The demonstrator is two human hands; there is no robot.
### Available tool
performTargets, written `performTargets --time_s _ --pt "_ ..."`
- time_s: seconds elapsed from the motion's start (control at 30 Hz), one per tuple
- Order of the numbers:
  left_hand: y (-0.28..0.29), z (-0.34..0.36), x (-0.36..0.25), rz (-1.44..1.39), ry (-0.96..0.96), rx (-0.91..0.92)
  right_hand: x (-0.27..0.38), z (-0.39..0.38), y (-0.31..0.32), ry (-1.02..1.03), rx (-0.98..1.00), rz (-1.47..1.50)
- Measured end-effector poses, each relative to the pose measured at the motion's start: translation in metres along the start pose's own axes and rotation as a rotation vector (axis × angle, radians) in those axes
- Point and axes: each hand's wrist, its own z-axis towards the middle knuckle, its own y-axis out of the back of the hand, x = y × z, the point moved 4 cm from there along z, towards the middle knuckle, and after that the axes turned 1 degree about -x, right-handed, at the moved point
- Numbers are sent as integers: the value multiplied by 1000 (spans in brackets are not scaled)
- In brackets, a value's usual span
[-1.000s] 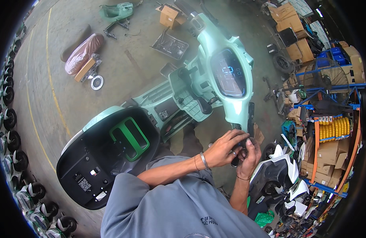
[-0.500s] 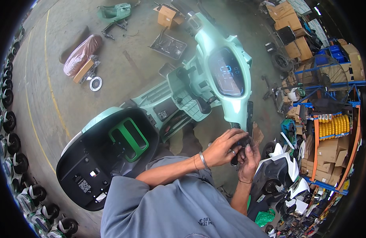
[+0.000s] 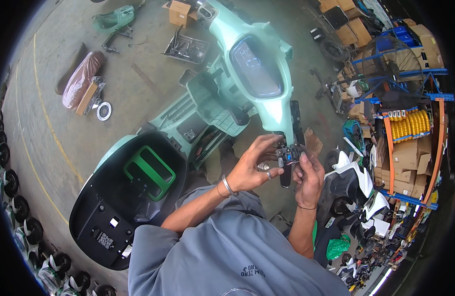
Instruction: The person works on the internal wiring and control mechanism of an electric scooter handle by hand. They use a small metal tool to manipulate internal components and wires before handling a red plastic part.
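A black handlebar switch unit (image 3: 288,156) with a small blue part sits at the near end of the mint-green scooter's handlebar cover (image 3: 274,118). My left hand (image 3: 252,165) curls round its left side, fingertips on its upper edge and thumb beneath. From the right, my right hand (image 3: 309,180) holds the unit's edge between thumb and fingers. Below it the black handlebar grip (image 3: 285,178) points toward me. A black lever (image 3: 295,121) runs beside the cover. The display (image 3: 256,66) faces up, faintly lit.
The scooter's black open seat bucket (image 3: 89,217), with a green frame (image 3: 170,180) in it, lies to my left. On the floor ahead are a metal tray (image 3: 200,52) and a wrapped seat (image 3: 84,79). White scooter parts (image 3: 353,180) and shelving (image 3: 412,197) crowd the right.
My left fingers have lifted off the top of the switch unit, so its blue part now shows between my hands. The scooter appears further left in the view.
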Motion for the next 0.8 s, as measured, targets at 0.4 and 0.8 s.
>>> performTargets --time_s 0.4,0.8 --pt "-7 0 -9 271 10 -110 -8 -3 -1 44 23 -56" --pt "-9 3 -16 586 -137 -141 -16 -2 -2 147 41 -86"
